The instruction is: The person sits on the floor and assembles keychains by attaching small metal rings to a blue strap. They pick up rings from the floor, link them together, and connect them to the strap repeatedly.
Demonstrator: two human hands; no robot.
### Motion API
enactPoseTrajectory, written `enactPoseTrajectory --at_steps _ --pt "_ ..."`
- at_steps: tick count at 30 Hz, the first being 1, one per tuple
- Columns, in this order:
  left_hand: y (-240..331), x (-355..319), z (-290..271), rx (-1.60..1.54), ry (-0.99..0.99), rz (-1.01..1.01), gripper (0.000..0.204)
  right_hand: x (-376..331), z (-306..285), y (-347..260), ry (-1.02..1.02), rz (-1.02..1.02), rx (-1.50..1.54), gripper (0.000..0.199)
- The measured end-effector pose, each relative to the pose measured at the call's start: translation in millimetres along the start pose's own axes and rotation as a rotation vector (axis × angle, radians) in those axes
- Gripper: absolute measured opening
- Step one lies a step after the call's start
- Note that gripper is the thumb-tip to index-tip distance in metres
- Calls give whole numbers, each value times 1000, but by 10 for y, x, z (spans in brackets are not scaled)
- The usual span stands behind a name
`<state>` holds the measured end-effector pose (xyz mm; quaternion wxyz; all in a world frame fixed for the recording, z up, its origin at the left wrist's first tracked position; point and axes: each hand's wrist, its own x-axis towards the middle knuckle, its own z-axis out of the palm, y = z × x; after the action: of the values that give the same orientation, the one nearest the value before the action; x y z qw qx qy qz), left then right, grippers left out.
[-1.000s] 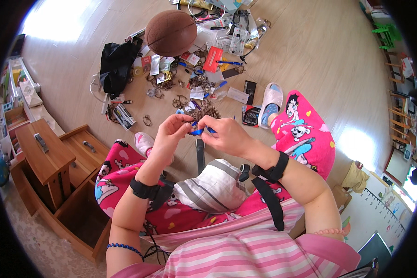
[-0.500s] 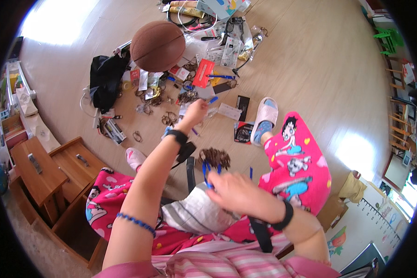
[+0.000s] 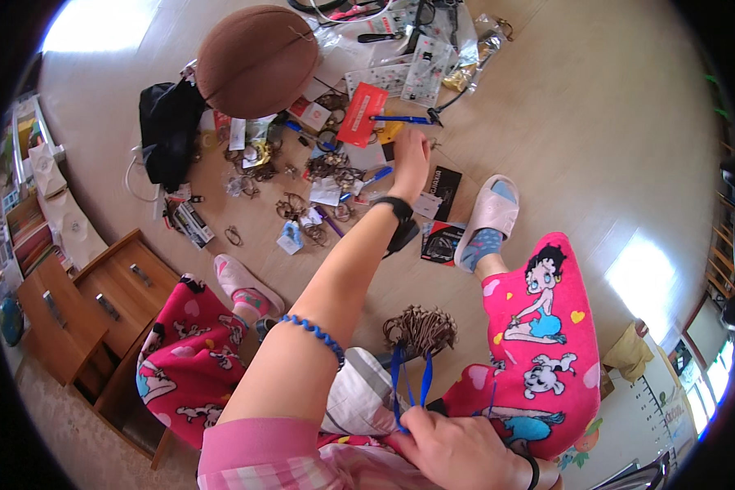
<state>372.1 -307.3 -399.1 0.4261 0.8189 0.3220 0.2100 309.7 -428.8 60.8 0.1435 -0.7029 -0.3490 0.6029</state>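
Floor [image 3: 596, 106]: pale wood planks, sunlit patches at upper left edge and right side.
Clutter [image 3: 327, 163]: cards, packets, cords, rings spread over floor's upper middle; brown ball [image 3: 257, 61] and black bag [image 3: 167, 131] at its left end.
Left hand [image 3: 410, 159]: stretched out to clutter, fingers loose, touching small items by red card [image 3: 362, 113]; grasp unclear.
Right hand [image 3: 457, 449]: near bottom edge, fingers clenched on blue lanyard [image 3: 407, 388].
Brown cord bundle [image 3: 420, 329]: at lanyard's top, between knees.
Room: wooden drawers [image 3: 98, 302] at left, slippers [image 3: 490, 214] on feet.
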Motion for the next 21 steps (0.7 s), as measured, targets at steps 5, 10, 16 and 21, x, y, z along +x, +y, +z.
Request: enactPoseTrajectory --at_steps 5,10,16,21 --pt "-125 -487 -900 -171 -30 -385 14 21 18 -135 15 -40 -8 19" --pt "-878 -362 -1631 135 215 -348 26 93 19 -266 -22 -110 -84 22" --pt "-1279 -286 -1597 234 12 -498 40 166 42 -255 -44 -92 -86 24" --pt "-1240 -323 -1715 424 -52 -355 23 174 77 -260 3 -88 -62 23"
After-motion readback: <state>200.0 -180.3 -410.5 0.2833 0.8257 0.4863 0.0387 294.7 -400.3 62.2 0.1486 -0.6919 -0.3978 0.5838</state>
